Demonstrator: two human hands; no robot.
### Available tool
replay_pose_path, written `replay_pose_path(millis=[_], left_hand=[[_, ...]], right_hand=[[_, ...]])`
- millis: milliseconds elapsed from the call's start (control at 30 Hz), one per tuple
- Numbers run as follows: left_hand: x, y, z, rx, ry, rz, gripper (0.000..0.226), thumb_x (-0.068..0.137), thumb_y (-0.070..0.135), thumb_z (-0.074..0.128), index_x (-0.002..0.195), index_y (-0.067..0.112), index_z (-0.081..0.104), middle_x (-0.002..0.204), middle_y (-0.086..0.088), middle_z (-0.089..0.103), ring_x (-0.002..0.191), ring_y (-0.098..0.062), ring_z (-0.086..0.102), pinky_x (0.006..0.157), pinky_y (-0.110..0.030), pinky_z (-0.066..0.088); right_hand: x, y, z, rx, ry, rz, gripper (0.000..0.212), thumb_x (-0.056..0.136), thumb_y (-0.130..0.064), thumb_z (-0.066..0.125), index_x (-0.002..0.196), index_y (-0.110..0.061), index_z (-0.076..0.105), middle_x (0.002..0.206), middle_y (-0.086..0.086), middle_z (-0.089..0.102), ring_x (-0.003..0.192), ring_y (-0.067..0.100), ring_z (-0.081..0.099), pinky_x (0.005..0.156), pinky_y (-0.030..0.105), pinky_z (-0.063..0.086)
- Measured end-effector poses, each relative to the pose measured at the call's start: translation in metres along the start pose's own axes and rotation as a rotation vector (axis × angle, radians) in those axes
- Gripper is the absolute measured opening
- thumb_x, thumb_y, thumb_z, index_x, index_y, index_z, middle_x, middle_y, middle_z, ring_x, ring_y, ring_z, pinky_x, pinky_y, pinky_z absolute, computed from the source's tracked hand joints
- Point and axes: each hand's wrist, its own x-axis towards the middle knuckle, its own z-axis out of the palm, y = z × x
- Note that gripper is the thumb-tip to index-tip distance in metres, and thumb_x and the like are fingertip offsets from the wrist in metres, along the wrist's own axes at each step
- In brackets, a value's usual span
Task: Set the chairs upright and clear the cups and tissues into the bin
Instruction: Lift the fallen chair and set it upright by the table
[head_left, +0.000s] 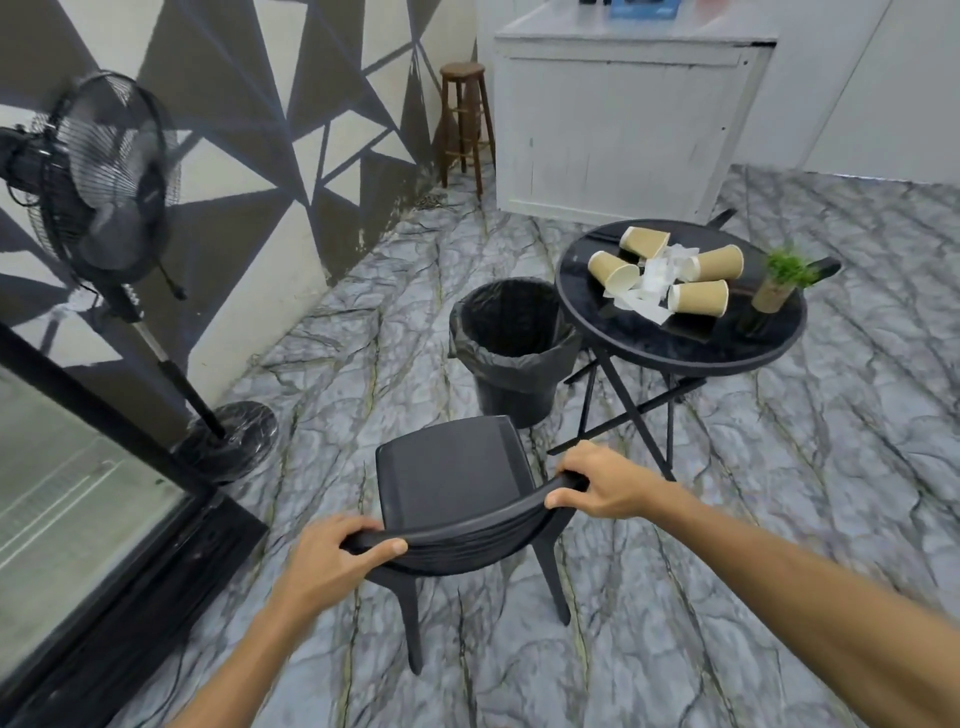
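A black plastic chair (447, 475) stands upright on the marbled floor just in front of me. My left hand (332, 558) grips the left end of its curved backrest, and my right hand (597, 486) grips the right end. Beyond it a black bin (511, 348) lined with a black bag stands open beside a round black table (675, 345). On the table several tan paper cups (698, 297) lie on their sides around crumpled white tissues (652, 283).
A small potted plant (782, 280) stands at the table's right side. A black pedestal fan (98, 187) stands at the left by the patterned wall, with a glass-fronted cabinet (78, 499) below it. A wooden stool (464, 122) and a white counter (623, 119) are at the back.
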Motion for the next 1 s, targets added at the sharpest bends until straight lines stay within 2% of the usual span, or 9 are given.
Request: replay_pose_path(millis=[133, 200, 267, 300, 367, 433, 600, 833, 1000], left_hand=[[0.003, 0.009, -0.004, 0.000, -0.008, 0.005, 0.042, 0.055, 0.085, 0.062, 0.077, 0.051, 0.073, 0.083, 0.021, 0.072, 0.086, 0.003, 0.063, 0.081, -0.032, 0.052], [0.008, 0.017, -0.004, -0.001, -0.029, 0.006, 0.032, 0.057, 0.083, 0.067, 0.069, 0.054, 0.071, 0.081, 0.019, 0.073, 0.085, 0.003, 0.064, 0.082, -0.033, 0.053], [0.015, 0.030, 0.001, -0.001, -0.087, 0.033, 0.022, 0.064, 0.080, 0.071, 0.074, 0.061, 0.069, 0.085, 0.022, 0.071, 0.084, -0.001, 0.064, 0.079, -0.035, 0.052], [0.019, 0.037, 0.005, -0.004, -0.116, 0.060, 0.030, 0.065, 0.082, 0.067, 0.077, 0.055, 0.071, 0.084, 0.017, 0.071, 0.082, -0.005, 0.064, 0.075, -0.035, 0.051], [0.029, 0.048, 0.018, -0.009, -0.146, 0.110, 0.070, 0.060, 0.095, 0.055, 0.077, 0.031, 0.075, 0.073, 0.003, 0.070, 0.075, -0.013, 0.063, 0.066, -0.029, 0.047], [0.039, 0.061, 0.030, -0.020, -0.173, 0.136, 0.083, 0.057, 0.098, 0.052, 0.075, 0.020, 0.074, 0.070, -0.003, 0.069, 0.075, -0.016, 0.062, 0.058, -0.023, 0.041], [0.075, 0.092, 0.059, 0.004, -0.246, 0.236, 0.080, 0.066, 0.092, 0.055, 0.071, 0.013, 0.069, 0.067, -0.008, 0.065, 0.066, -0.022, 0.059, 0.057, -0.029, 0.036], [0.126, 0.148, 0.098, 0.064, -0.345, 0.409, 0.056, 0.068, 0.085, 0.061, 0.063, 0.029, 0.069, 0.057, 0.005, 0.060, 0.059, -0.011, 0.057, 0.053, -0.022, 0.033], [0.151, 0.170, 0.118, 0.099, -0.385, 0.485, 0.052, 0.068, 0.080, 0.064, 0.056, 0.031, 0.058, 0.052, 0.006, 0.052, 0.056, -0.009, 0.053, 0.052, -0.021, 0.032]], right_hand=[[-0.010, 0.004, 0.011, -0.018, 0.058, 0.013, 0.064, 0.081, -0.088, 0.040, 0.083, -0.025, 0.052, 0.083, -0.010, 0.049, 0.087, 0.010, 0.044, 0.081, 0.029, 0.044], [-0.020, 0.006, 0.009, -0.020, 0.084, 0.011, 0.071, 0.080, -0.089, 0.038, 0.084, -0.020, 0.056, 0.082, -0.008, 0.051, 0.086, 0.011, 0.044, 0.080, 0.027, 0.041], [-0.034, 0.012, 0.001, 0.005, 0.101, 0.029, 0.077, 0.079, -0.090, 0.036, 0.086, -0.016, 0.059, 0.080, -0.007, 0.052, 0.085, 0.012, 0.044, 0.078, 0.027, 0.040], [-0.043, 0.017, -0.004, 0.014, 0.112, 0.045, 0.079, 0.079, -0.090, 0.035, 0.087, -0.016, 0.060, 0.080, -0.007, 0.053, 0.085, 0.012, 0.045, 0.078, 0.027, 0.041], [-0.063, 0.028, -0.011, 0.012, 0.126, 0.066, 0.082, 0.080, -0.090, 0.033, 0.090, -0.015, 0.063, 0.083, -0.003, 0.058, 0.087, 0.014, 0.050, 0.079, 0.030, 0.044], [-0.083, 0.039, -0.013, 0.001, 0.150, 0.089, 0.079, 0.082, -0.088, 0.034, 0.089, -0.015, 0.063, 0.081, -0.002, 0.059, 0.084, 0.013, 0.051, 0.077, 0.030, 0.045], [-0.125, 0.063, -0.019, -0.007, 0.250, 0.160, 0.073, 0.087, -0.082, 0.036, 0.077, -0.013, 0.058, 0.071, 0.001, 0.056, 0.073, 0.012, 0.049, 0.068, 0.026, 0.040], [-0.166, 0.105, -0.029, -0.008, 0.340, 0.288, 0.064, 0.092, -0.076, 0.040, 0.074, -0.017, 0.055, 0.069, -0.002, 0.054, 0.067, 0.013, 0.052, 0.065, 0.037, 0.046], [-0.181, 0.117, -0.027, -0.037, 0.348, 0.362, 0.064, 0.090, -0.080, 0.034, 0.076, -0.022, 0.056, 0.069, -0.005, 0.055, 0.067, 0.013, 0.052, 0.064, 0.035, 0.046]])
